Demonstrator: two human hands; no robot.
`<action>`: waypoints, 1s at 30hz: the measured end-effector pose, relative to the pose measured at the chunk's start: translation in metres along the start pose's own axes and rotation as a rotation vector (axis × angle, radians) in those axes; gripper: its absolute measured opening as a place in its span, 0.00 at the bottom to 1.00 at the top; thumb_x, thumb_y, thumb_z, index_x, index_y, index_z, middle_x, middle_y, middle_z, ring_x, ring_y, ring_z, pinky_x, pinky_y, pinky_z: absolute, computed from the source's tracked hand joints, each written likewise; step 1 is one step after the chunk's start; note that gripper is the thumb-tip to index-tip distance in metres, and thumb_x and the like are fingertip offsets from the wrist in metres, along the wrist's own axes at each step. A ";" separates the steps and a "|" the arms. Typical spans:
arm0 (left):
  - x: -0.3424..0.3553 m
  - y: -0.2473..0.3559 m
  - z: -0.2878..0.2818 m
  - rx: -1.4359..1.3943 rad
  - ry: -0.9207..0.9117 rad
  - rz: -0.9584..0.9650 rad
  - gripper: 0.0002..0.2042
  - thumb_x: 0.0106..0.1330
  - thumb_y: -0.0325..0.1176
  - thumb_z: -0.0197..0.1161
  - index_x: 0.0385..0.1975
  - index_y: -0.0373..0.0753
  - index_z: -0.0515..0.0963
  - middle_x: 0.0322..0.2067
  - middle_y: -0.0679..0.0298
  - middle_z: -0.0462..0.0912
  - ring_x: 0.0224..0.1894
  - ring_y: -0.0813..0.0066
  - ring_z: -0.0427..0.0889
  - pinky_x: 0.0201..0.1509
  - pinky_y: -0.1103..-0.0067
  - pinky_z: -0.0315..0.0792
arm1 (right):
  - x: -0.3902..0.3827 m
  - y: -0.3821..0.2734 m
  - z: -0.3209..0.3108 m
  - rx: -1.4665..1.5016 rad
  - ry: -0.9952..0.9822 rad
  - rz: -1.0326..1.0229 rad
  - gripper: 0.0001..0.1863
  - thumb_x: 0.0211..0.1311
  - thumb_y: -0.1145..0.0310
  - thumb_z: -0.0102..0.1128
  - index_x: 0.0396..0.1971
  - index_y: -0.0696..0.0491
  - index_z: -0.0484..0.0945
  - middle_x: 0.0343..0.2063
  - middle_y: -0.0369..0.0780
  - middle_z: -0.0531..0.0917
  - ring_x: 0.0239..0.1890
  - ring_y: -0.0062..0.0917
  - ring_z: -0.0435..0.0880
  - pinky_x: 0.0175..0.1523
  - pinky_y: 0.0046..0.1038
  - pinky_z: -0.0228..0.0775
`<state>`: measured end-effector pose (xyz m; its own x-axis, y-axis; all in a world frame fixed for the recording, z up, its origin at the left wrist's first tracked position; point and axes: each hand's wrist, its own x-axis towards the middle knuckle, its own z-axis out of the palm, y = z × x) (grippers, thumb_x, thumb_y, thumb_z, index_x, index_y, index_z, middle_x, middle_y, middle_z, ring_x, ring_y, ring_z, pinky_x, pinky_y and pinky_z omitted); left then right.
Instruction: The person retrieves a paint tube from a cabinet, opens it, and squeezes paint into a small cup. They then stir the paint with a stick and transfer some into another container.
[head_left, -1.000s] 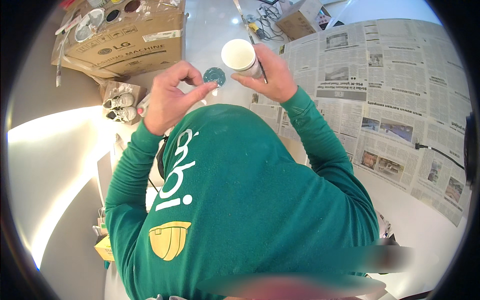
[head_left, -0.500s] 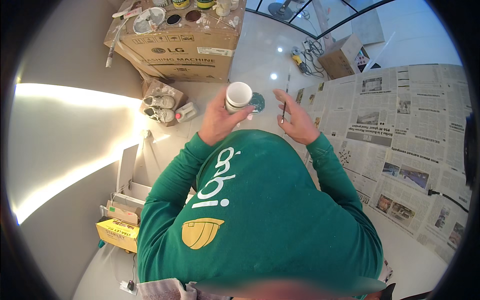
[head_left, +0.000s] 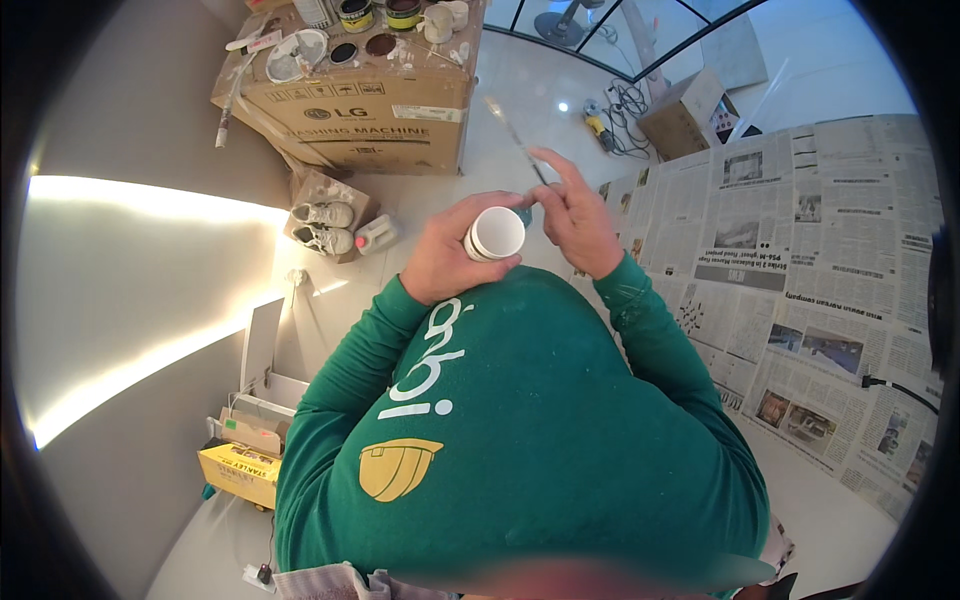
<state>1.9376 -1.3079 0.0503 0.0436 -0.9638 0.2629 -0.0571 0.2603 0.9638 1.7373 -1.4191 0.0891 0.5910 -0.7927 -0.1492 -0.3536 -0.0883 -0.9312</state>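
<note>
My left hand [head_left: 445,245] is wrapped round a white paper cup [head_left: 497,234], whose open mouth faces up; its inside looks white. A second rim shows just under the top one, so cups may be stacked. To the right of the cup, my right hand [head_left: 580,222] pinches a slim brush [head_left: 512,135] between thumb and fingers. The brush's pale end points up and away to the left, its dark part at my fingers. My right index finger is stretched out. A dark green round thing [head_left: 525,213] shows partly between my hands, mostly hidden.
A large cardboard box [head_left: 370,120] ahead-left carries paint tins [head_left: 356,15] and lids. Shoes [head_left: 324,228] and a small white jug [head_left: 376,235] stand nearer. Newspaper [head_left: 740,270] covers the right side. A yellow power tool [head_left: 599,127] with a cord lies ahead. A yellow box [head_left: 240,474] sits lower left.
The cup has come nearer to my body and slightly right. My right hand has moved left beside it and closed more round the brush, which now tilts up and left.
</note>
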 end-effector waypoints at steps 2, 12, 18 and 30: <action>0.004 0.006 0.000 0.117 0.000 0.058 0.32 0.54 0.29 0.79 0.62 0.37 0.80 0.52 0.55 0.86 0.58 0.63 0.85 0.60 0.68 0.80 | 0.010 -0.009 0.017 -0.114 0.072 -0.099 0.17 0.82 0.66 0.53 0.64 0.53 0.75 0.33 0.40 0.89 0.27 0.19 0.84 0.35 0.26 0.75; -0.024 -0.010 -0.039 0.063 0.188 0.075 0.31 0.52 0.27 0.81 0.60 0.39 0.81 0.43 0.60 0.86 0.44 0.67 0.86 0.52 0.73 0.79 | 0.043 -0.032 0.040 0.427 0.075 -0.056 0.14 0.81 0.65 0.56 0.52 0.62 0.80 0.31 0.33 0.78 0.34 0.17 0.74 0.50 0.24 0.70; -0.035 -0.022 -0.053 -0.009 0.195 0.027 0.32 0.53 0.23 0.78 0.62 0.33 0.77 0.46 0.61 0.86 0.50 0.70 0.85 0.58 0.72 0.78 | 0.032 -0.073 0.040 0.600 -0.016 -0.237 0.13 0.82 0.66 0.56 0.52 0.60 0.81 0.35 0.34 0.81 0.36 0.18 0.77 0.51 0.27 0.72; -0.034 -0.009 -0.051 -0.122 0.177 0.188 0.32 0.51 0.26 0.82 0.60 0.37 0.80 0.47 0.59 0.87 0.49 0.68 0.86 0.53 0.72 0.80 | 0.037 -0.073 0.042 0.029 0.064 -0.310 0.12 0.80 0.65 0.59 0.44 0.60 0.81 0.29 0.34 0.84 0.33 0.15 0.82 0.39 0.19 0.75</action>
<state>1.9879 -1.2748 0.0353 0.2181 -0.8759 0.4304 0.0394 0.4486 0.8929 1.8150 -1.4165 0.1378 0.6201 -0.7673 0.1634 -0.1426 -0.3151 -0.9383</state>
